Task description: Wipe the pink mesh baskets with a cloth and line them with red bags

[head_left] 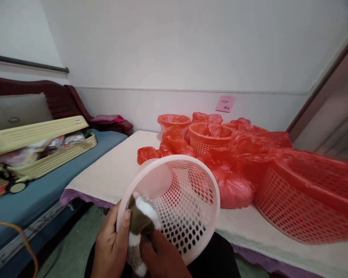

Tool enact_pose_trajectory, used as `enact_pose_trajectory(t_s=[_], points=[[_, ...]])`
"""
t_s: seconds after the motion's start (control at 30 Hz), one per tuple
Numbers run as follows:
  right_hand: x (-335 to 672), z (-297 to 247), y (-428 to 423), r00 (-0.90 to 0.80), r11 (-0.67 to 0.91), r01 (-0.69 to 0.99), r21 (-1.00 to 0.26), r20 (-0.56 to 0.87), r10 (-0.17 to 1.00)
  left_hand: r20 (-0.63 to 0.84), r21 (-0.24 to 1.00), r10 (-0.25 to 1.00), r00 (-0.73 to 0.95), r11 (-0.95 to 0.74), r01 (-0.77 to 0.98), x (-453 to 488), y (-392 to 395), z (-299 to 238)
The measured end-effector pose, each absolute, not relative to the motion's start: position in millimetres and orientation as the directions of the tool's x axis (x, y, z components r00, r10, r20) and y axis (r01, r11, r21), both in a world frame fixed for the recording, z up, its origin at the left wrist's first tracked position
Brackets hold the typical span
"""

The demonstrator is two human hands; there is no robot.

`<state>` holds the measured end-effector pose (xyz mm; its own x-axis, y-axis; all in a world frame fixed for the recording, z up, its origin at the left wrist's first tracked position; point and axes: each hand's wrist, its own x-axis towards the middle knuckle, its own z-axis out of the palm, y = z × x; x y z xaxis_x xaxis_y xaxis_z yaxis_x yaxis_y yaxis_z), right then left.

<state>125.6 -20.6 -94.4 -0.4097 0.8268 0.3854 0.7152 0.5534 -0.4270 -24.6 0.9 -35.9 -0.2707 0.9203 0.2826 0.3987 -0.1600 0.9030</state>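
A pale pink perforated plastic basket (188,200) is tilted on its side with its opening facing me, low in the middle of the view. My left hand (111,245) grips its near rim, thumb over the edge. My right hand (162,256) is closed on a brown and white fuzzy cloth (140,222) that presses against the rim and hangs down between both hands.
A cream mat (116,170) covers a low platform holding red bin bags (234,187), small lined baskets (208,137) and a large red basket (310,197) at right. An open yellow suitcase (43,144) lies on a blue bed at left. A pink note (225,104) sticks on the wall.
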Motion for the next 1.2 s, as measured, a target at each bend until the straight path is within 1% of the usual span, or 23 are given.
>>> enact_pose_trajectory(t_s=[0.03,0.07,0.13,0.2,0.3,0.37,0.5,0.6,0.67,0.73,0.83,0.9,0.93,0.97,1.0,1.07,1.13,1.2], points=[[126.9,-95.0,-20.3,-0.424,0.533,0.727,-0.433,0.328,0.844,0.313,0.883,0.917,-0.249,-0.184,0.432,-28.4,1.8,-39.0],[130.1,-95.9,-19.4,-0.435,0.514,0.754,-0.409,0.275,0.857,0.346,0.858,0.913,-0.215,-0.215,0.467,-32.2,3.5,-40.3],[142.6,-96.5,-15.0,-0.46,0.489,0.808,-0.329,0.167,0.872,0.411,0.801,0.901,-0.14,-0.283,0.527,-37.5,7.7,-38.6],[161.0,-92.9,-6.1,-0.458,0.461,0.859,-0.225,0.067,0.886,0.454,0.764,0.886,-0.094,-0.334,0.552,-37.4,10.8,-33.3],[188.5,-81.1,15.1,-0.362,0.362,0.931,-0.033,0.016,0.932,0.48,0.762,0.873,-0.085,-0.367,0.533,-28.0,11.4,-24.8],[199.0,-74.4,31.9,-0.292,0.29,0.956,0.029,0.041,0.956,0.475,0.77,0.877,-0.074,-0.374,0.516,-20.9,10.1,-20.7],[196.4,-77.1,66.0,-0.22,0.219,0.975,0.017,0.111,0.969,0.459,0.74,0.888,0.016,-0.392,0.546,-17.4,8.4,-16.5],[184.9,-89.2,89.5,-0.174,0.179,0.983,-0.027,0.138,0.975,0.44,0.699,0.892,0.102,-0.412,0.584,-19.4,8.4,-17.4],[177.7,-95.8,99.6,-0.156,0.166,0.984,-0.071,0.131,0.979,0.464,0.669,0.877,0.126,-0.44,0.599,-18.9,9.1,-19.6],[171.9,-97.7,99.8,-0.178,0.191,0.973,-0.128,0.102,0.979,0.495,0.64,0.857,0.143,-0.471,0.607,-17.7,11.1,-21.2],[166.6,-92.3,77.1,-0.285,0.291,0.93,-0.224,0.059,0.957,0.503,0.64,0.854,0.136,-0.473,0.606,-19.2,17.4,-18.7],[165.2,-89.1,50.3,-0.382,0.39,0.869,-0.304,0.088,0.92,0.495,0.662,0.864,0.091,-0.442,0.606,-23.8,23.6,-14.0],[164.9,-89.7,35.8,-0.442,0.463,0.807,-0.366,0.146,0.885,0.488,0.674,0.871,0.064,-0.422,0.606,-26.7,27.0,-11.2],[164.6,-92.5,21.7,-0.491,0.533,0.748,-0.395,0.21,0.845,0.48,0.686,0.876,0.041,-0.404,0.605,-29.6,30.3,-8.5],[164.3,-97.3,9.0,-0.526,0.588,0.707,-0.394,0.262,0.809,0.47,0.698,0.882,0.022,-0.388,0.602,-32.0,33.4,-5.9],[163.4,-111.5,-10.6,-0.501,0.61,0.714,-0.343,0.358,0.788,0.457,0.725,0.889,-0.025,-0.357,0.589,-34.6,38.8,-1.5],[162.7,-126.0,-20.3,-0.431,0.576,0.77,-0.274,0.442,0.787,0.442,0.751,0.896,-0.049,-0.34,0.566,-34.0,43.0,2.1],[162.8,-134.2,-21.2,-0.411,0.576,0.802,-0.159,0.553,0.725,0.413,0.776,0.91,-0.042,-0.328,0.539,-31.6,45.9,5.1]])
